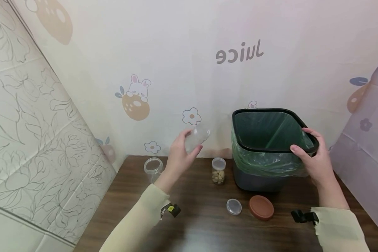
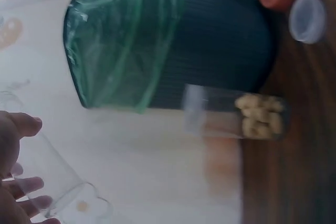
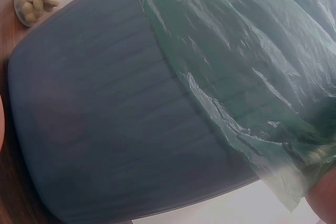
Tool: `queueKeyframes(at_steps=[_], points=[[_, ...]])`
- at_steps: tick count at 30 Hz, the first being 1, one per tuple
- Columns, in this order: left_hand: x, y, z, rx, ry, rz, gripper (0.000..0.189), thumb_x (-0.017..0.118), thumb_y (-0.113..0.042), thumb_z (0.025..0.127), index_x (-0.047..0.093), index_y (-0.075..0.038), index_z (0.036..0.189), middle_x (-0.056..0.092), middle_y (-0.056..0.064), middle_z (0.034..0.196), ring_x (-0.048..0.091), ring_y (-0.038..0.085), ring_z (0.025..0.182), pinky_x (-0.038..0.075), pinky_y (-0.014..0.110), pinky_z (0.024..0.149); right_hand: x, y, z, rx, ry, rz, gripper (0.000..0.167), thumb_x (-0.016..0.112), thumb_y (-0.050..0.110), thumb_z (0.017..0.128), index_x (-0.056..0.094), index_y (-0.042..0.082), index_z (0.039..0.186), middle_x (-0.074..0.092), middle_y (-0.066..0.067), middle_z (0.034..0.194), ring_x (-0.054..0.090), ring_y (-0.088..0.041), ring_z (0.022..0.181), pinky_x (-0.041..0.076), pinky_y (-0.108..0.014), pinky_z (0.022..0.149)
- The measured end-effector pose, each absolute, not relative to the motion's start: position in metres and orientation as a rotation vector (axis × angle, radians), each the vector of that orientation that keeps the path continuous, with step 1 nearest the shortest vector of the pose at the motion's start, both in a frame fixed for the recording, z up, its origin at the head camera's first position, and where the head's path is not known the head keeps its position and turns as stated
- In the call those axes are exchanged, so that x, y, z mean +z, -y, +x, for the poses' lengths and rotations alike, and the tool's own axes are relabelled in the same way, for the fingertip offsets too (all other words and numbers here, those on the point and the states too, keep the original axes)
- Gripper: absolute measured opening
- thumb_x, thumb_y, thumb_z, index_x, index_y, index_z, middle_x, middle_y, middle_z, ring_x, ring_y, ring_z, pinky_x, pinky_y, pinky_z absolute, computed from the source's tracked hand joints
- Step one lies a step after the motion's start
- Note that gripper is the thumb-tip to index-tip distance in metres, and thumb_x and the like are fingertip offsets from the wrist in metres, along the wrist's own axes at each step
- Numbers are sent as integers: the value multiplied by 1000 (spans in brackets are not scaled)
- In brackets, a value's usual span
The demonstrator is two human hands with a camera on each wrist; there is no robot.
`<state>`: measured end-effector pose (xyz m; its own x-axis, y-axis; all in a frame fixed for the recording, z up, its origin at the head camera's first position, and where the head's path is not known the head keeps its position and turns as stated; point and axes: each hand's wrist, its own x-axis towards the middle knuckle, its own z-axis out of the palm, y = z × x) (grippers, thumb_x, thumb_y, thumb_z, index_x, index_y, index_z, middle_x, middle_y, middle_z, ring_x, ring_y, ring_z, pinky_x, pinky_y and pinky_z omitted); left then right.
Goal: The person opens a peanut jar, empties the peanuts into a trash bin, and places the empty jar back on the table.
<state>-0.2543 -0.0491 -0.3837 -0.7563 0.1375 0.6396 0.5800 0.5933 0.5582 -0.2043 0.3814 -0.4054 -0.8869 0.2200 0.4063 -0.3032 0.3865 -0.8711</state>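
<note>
Clear jars (image 1: 199, 137): three (left hand (image 1: 178, 155) gripping one); bin (image 1: 259, 182): one, right hand (image 1: 319, 161) gripping rim (image 1: 267, 151); loose lids (image 1: 261, 208): two.

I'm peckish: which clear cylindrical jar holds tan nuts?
Only the clear jar beside the grey, green-lined bin shows tan nuts; the held jar and leftmost jar show none.

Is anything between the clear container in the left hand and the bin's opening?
Nothing visible stands between the clear container in the left hand and the bin. The jar of nuts is beside the bin, its top below the rim. Whether the container clears that rim is unclear.
</note>
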Motion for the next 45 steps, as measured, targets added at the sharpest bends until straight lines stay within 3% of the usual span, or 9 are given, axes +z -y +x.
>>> queueKeyframes(at_steps=[14, 20, 26, 33, 45], points=[[-462, 73, -244, -1156, 2466, -342, 61, 88, -24, 91, 58, 1, 137, 70, 23, 133, 70, 41, 122, 57, 55, 101, -405, -380, -204, 1517, 2180, 77, 73, 68, 16, 104, 36, 31, 169, 35, 3, 159, 43, -9, 124, 40, -13, 86], [-477, 77, -244, -1158, 2498, -287, 60, 90, -25, 90, 58, -1, 136, 70, 19, 131, 69, 37, 123, 56, 53, 103, -406, -381, -204, 1519, 2182, 74, 74, 68, 16, 104, 36, 31, 169, 34, 2, 161, 43, -8, 123, 40, -13, 86], [-490, 81, -247, -1184, 2513, -253, 58, 90, -26, 91, 58, -1, 133, 72, 22, 127, 69, 42, 121, 55, 57, 101, -406, -381, -205, 1523, 2177, 75, 74, 68, 16, 104, 35, 30, 169, 34, 1, 161, 43, -8, 123, 40, -13, 86], [-505, 85, -253, -1213, 2517, -232, 58, 88, -26, 94, 57, 1, 135, 72, 24, 131, 70, 41, 122, 57, 56, 100, -407, -382, -206, 1524, 2181, 83, 76, 67, 16, 105, 33, 31, 171, 26, -4, 173, 40, -10, 132, 39, -11, 89], [-526, 88, -262, -1200, 2538, -186, 60, 88, -27, 94, 56, 1, 136, 72, 24, 130, 71, 43, 121, 57, 58, 100, -406, -382, -207, 1525, 2185, 83, 79, 66, 17, 105, 28, 31, 173, 25, -2, 176, 37, -14, 138, 38, -9, 90]])
